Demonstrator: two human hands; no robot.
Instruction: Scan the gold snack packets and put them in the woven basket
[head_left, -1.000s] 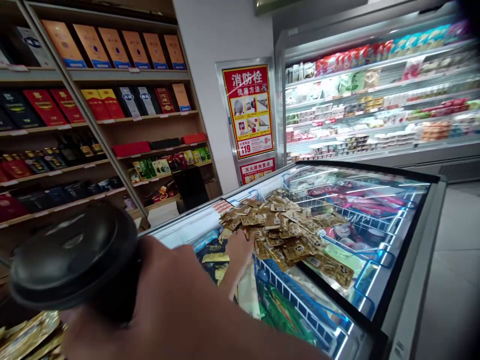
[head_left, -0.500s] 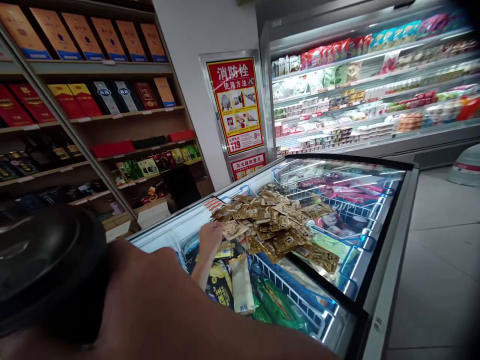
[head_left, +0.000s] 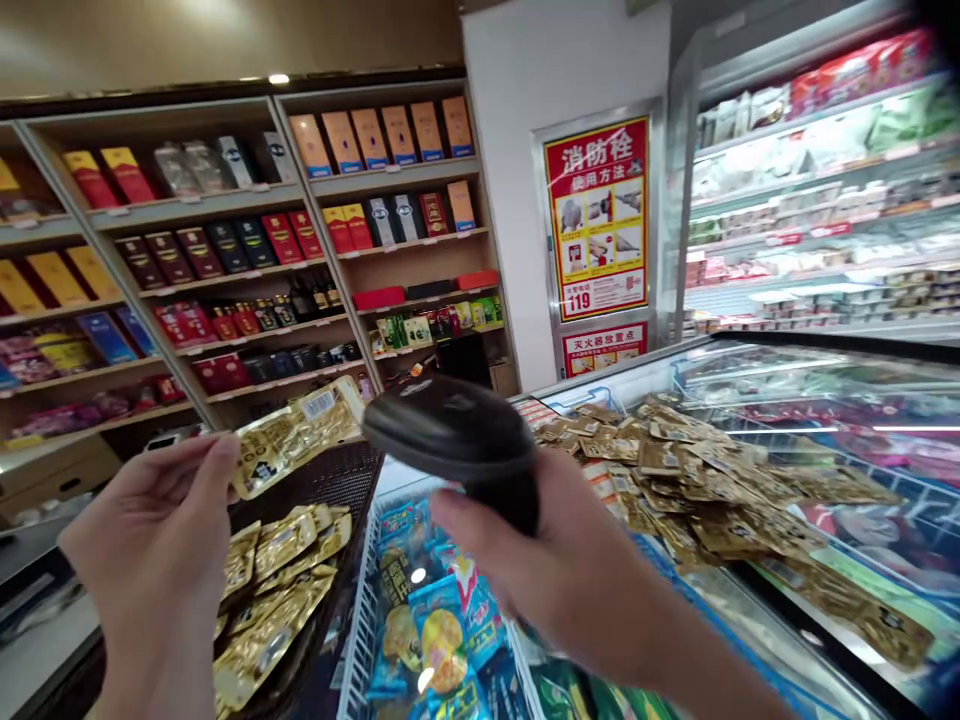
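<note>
My left hand [head_left: 161, 520] pinches one end of a gold foil packet [head_left: 300, 435] whose barcode label faces up. Below it, more gold packets [head_left: 281, 590] lie in a dark woven basket [head_left: 349, 475]. In my right hand [head_left: 555, 560] is a black handheld scanner [head_left: 457, 435], its head pointing left toward the packet, with a gap between them. To the right, a heap of gold packets [head_left: 697, 480] rests on the glass top of a chest freezer.
Blue snack packs [head_left: 442, 630] fill a white wire basket [head_left: 364, 620] inside the freezer. Shelves of boxes [head_left: 247, 270] stand at the back left, beside a red poster [head_left: 598, 220]. A lit refrigerated display [head_left: 817, 200] is at the right.
The view has swung left. My left hand has gone from the heap to above the dark basket, now holding a packet up. The scanner has moved away from the camera.
</note>
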